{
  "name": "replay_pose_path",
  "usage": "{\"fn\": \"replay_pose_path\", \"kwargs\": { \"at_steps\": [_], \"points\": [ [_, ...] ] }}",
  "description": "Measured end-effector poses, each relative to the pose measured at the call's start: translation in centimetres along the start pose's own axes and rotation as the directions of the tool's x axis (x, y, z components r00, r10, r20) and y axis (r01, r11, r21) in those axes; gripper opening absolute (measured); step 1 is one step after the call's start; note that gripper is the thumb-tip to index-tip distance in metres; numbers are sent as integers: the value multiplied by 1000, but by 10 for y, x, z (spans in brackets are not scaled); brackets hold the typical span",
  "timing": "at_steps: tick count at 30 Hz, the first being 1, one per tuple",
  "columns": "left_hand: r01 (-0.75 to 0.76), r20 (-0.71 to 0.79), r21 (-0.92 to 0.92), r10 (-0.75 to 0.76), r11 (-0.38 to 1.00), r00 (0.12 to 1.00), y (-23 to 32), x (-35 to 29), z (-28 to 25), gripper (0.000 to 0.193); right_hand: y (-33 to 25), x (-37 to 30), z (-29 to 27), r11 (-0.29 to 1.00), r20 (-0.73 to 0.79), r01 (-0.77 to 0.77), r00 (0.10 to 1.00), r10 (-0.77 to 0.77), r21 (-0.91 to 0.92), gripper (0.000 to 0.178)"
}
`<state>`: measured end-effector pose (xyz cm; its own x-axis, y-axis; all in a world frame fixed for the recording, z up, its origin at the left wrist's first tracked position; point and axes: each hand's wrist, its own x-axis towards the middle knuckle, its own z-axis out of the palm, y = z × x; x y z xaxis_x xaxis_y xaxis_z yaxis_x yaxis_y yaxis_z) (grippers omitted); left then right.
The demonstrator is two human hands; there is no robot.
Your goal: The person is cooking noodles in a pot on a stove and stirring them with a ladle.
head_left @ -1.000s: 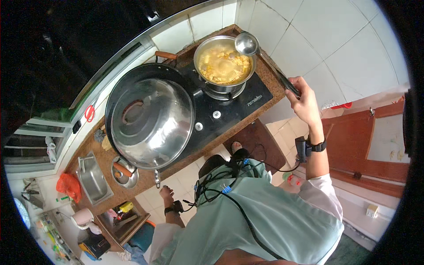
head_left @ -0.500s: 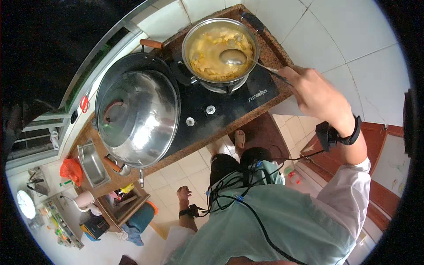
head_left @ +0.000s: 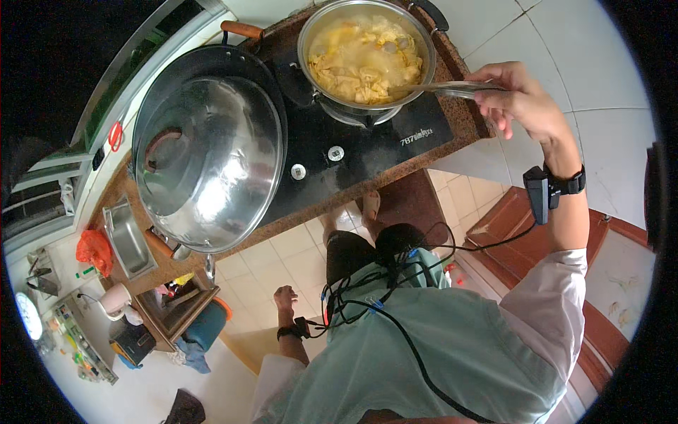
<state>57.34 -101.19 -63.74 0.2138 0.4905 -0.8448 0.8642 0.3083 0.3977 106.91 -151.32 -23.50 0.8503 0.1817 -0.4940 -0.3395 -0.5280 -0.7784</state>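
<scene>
My right hand (head_left: 519, 99) is closed on the handle of a metal ladle (head_left: 455, 87), to the right of the stove. The ladle's bowl is hidden, sunk in the broth against the pot's right side. A steel pot (head_left: 302, 63) stands on the burner, filled with yellowish soup (head_left: 364, 60) with pale, ruffled pieces that look like egg or dumplings. Down by my side hangs my left hand (head_left: 285, 298), loosely bent with its fingers a little apart and nothing seen in it.
Left of the pot sits a black wok (head_left: 166, 78) with wooden handles, covered by a shiny domed lid (head_left: 233, 162). The black stove top (head_left: 367, 148) lies in a brown stone counter. Further left are a small sink (head_left: 131, 240) and a red plastic bag (head_left: 94, 251). Cables hang before my body.
The ladle's bowl, seen at the soup's surface before, has gone under near the right rim. My right hand has shifted right and its fingers have loosened. The whole view has shifted.
</scene>
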Motion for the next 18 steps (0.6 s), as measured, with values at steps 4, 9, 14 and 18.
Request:
{"fn": "replay_pose_path", "kwargs": {
  "at_steps": [4, 9, 14, 18],
  "points": [
    [-32, 32, 50, 30, 998, 999, 11, 0, 4, 19, 11, -3, -8, 998, -47, 27, 999, -24, 63, 28],
    [-67, 55, 77, 62, 995, 997, 24, 1, 10, 21, 15, -8, -11, 993, -93, 42, 995, -32, 113, 30],
    [-50, 44, 108, 45, 993, 998, 31, 6, 16, 21, 15, -8, -12, 994, -98, 54, 994, -45, 97, 32],
    [-52, 51, 111, 47, 992, 998, 26, 10, 15, 20, 8, -13, -2, 987, -151, 143, 977, -152, -69, 29]
  ]
}}
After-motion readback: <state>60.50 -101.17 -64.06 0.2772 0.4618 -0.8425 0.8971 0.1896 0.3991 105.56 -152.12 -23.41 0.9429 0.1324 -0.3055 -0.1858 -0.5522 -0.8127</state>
